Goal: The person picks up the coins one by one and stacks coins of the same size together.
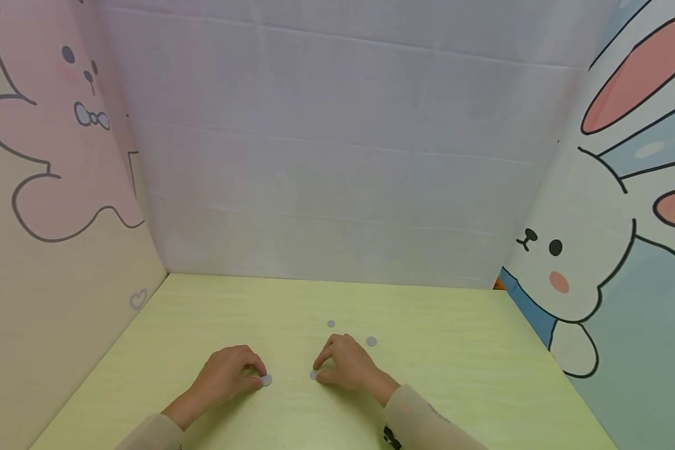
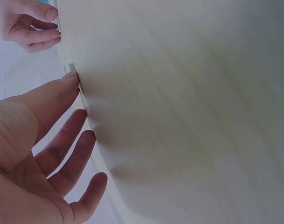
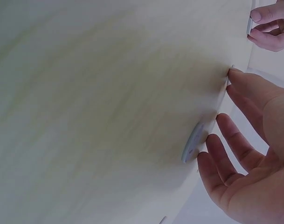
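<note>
Near the front of the table, my left hand (image 1: 227, 375) pinches the rim of a silver-grey coin (image 1: 267, 380) between thumb and forefinger, the coin lying flat on the surface. To its right, my right hand (image 1: 345, 364) has thumb and forefinger at the edges of a smaller-looking coin (image 1: 313, 375), partly covered by the fingers. In the left wrist view, only a thin edge of the left coin (image 2: 72, 67) shows by the thumb. The right wrist view has another coin (image 3: 193, 142) lying close to the right hand's outer fingers.
Two more coins lie beyond the right hand, a small one (image 1: 330, 324) and a larger one (image 1: 372, 341). The pale yellow table (image 1: 455, 350) is bounded by a white back panel (image 1: 337, 156) and side panels with cartoon animals.
</note>
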The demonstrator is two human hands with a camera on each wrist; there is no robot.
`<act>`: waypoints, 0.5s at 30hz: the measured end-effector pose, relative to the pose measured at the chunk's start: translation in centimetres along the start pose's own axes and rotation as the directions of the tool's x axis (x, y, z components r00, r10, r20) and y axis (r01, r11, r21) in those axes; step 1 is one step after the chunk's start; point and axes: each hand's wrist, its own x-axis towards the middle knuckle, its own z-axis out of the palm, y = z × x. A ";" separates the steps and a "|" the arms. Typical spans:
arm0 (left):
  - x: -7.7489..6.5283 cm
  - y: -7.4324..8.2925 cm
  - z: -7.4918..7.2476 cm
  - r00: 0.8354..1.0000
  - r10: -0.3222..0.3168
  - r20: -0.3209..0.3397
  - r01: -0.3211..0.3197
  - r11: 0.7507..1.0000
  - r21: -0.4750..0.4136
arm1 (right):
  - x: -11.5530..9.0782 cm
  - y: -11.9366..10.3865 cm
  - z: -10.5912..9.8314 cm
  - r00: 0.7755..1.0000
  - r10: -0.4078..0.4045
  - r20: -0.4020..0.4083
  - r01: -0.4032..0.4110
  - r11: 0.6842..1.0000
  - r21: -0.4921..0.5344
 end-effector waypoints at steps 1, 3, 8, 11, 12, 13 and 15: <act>0.0 0.0 0.0 1.000 -0.001 0.000 0.001 1.000 0.000 | 0.0 -0.1 0.0 1.000 0.002 -0.001 -0.002 1.000 0.003; 0.0 0.0 0.1 1.000 -0.003 0.002 0.003 1.000 0.000 | -0.1 -0.3 0.0 1.000 0.005 -0.005 -0.005 1.000 0.005; 0.0 -0.2 0.2 1.000 0.000 0.005 0.000 1.000 0.004 | -0.3 -0.7 0.0 1.000 0.019 -0.009 -0.019 1.000 -0.002; 0.0 -0.2 0.2 1.000 0.005 0.000 -0.005 1.000 0.003 | -0.3 -0.8 0.0 1.000 0.018 -0.014 -0.018 1.000 -0.007; 0.0 -0.2 0.2 1.000 0.006 -0.002 -0.006 1.000 0.002 | -0.3 -0.9 -0.1 1.000 0.017 -0.016 -0.017 1.000 -0.007; 0.0 -0.2 0.2 1.000 0.007 -0.004 -0.007 1.000 0.004 | -0.4 -0.9 -0.1 1.000 0.015 -0.018 -0.016 1.000 -0.007; -0.1 -0.2 0.2 1.000 0.004 -0.006 -0.004 1.000 0.003 | -0.4 -1.0 -0.1 1.000 0.014 -0.022 -0.014 1.000 -0.006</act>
